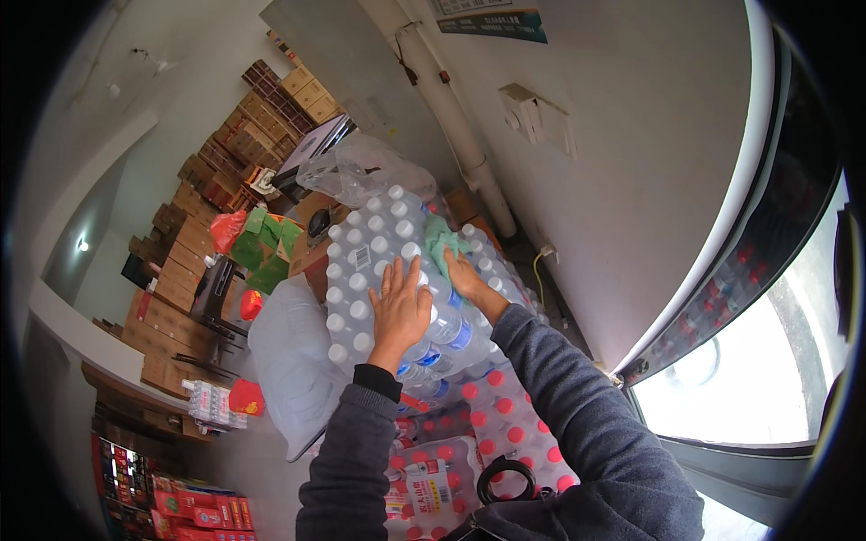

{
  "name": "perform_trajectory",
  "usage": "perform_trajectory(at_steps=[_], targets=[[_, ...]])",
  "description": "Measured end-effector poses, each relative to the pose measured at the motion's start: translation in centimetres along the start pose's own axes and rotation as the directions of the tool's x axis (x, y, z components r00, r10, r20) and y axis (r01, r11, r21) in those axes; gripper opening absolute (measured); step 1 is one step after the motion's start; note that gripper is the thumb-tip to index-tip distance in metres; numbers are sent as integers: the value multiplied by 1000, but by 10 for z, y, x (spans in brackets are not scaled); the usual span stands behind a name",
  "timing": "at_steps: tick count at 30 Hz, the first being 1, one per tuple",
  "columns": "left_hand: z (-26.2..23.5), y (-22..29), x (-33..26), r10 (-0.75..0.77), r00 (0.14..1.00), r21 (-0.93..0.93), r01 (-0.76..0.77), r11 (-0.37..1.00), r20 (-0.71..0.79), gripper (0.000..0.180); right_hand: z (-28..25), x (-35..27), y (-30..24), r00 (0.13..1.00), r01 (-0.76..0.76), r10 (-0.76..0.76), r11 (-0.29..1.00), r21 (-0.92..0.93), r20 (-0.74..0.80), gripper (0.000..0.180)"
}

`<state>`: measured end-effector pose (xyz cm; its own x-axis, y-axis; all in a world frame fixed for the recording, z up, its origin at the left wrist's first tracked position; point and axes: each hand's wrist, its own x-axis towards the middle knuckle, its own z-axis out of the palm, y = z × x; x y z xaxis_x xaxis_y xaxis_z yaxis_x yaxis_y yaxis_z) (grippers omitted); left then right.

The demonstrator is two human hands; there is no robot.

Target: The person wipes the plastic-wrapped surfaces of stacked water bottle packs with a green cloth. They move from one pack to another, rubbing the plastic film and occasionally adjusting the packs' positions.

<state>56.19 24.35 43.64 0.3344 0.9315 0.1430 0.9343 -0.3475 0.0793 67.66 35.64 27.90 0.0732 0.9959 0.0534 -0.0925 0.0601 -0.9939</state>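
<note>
My left hand [399,305] lies flat with spread fingers on top of a shrink-wrapped pack of water bottles [361,236] with white caps. A ring shows on one of its fingers. Farther right, my right hand [467,278] is closed on a light green cloth [440,242], which rests on the right part of the same pack. Just beyond it stands a second pack of white-capped bottles [492,269]. Lower and nearer to me are packs of red-capped bottles [510,410], with a coiled black cable [505,480] lying on top.
A large pale plastic bag [290,361] bulges left of the bottles. Clear plastic wrap [338,171] lies behind them. A white wall with a pipe [451,113] and a glass door [740,361] border the right. Cardboard boxes [185,261] line the left wall.
</note>
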Motion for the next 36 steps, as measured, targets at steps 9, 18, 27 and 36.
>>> perform_trajectory(at_steps=[9, 18, 27, 36], targets=[[0, -1, 1, 3, 1000, 7, -3, 1000, 8, 57, 0, -5, 18, 999, -30, 32, 998, 48, -43, 83], [2, -4, 1, 26, 999, -4, -26, 1000, -23, 56, 1, -9, 42, 993, -97, 99, 994, 42, -63, 82], [4, -6, 2, 26, 999, -11, -27, 1000, -37, 55, -6, -29, 55, 987, -12, -2, 996, -83, -161, 66], [4, -6, 2, 14, 998, -38, -16, 999, -58, 55, -46, -30, 51, 914, -346, 401, 856, 385, -71, 51]])
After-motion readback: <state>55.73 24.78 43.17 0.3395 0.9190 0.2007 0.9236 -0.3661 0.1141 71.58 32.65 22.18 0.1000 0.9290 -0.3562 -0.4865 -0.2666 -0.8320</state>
